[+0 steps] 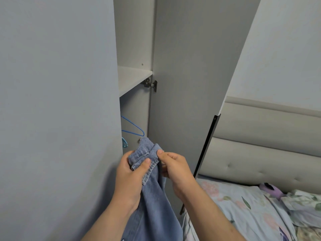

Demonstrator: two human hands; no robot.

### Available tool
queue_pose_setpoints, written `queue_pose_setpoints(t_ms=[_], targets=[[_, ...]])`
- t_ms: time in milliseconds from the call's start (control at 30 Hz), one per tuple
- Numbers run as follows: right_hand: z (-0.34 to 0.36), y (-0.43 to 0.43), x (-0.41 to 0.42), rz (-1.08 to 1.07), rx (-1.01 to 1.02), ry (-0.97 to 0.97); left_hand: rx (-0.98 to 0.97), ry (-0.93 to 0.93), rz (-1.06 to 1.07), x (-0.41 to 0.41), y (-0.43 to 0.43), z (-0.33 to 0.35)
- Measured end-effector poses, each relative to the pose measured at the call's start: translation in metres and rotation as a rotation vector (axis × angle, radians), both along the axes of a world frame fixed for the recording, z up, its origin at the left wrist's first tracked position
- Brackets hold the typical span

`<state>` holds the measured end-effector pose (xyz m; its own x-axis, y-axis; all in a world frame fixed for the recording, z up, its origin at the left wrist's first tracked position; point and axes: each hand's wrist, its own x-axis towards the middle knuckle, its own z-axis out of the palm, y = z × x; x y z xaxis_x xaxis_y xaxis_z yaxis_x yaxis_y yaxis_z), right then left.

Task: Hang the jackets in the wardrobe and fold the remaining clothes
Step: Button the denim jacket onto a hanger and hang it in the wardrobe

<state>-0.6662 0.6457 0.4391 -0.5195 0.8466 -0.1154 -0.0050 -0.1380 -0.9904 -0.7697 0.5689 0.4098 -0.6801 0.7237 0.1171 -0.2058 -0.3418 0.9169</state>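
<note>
Grey wardrobe (191, 66) panels fill the background, its door ajar. Before that opening hangs a blue denim jacket (152, 197), bunched at its top edge. Left hand (129, 176) grips the bunched fabric, fingers curled round it; right hand (175, 168) pinches the same edge just beside. Inside the wardrobe, above the jacket, hang blue hangers (132, 127) under a shelf (133, 79). Right of the wardrobe lies a floral bed (243, 206).
</note>
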Motion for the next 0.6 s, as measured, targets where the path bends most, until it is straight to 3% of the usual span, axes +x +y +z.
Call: queue_pose_setpoints(t_ms=[433, 600], targets=[[-0.064, 0.134, -0.035, 0.133, -0.117, -0.058, -0.167, -0.095, 0.143, -0.032, 0.114, -0.055], [-0.096, 0.186, -0.062, 0.256, -0.102, -0.203, -0.246, -0.111, 0.201, -0.056, 0.146, -0.089]])
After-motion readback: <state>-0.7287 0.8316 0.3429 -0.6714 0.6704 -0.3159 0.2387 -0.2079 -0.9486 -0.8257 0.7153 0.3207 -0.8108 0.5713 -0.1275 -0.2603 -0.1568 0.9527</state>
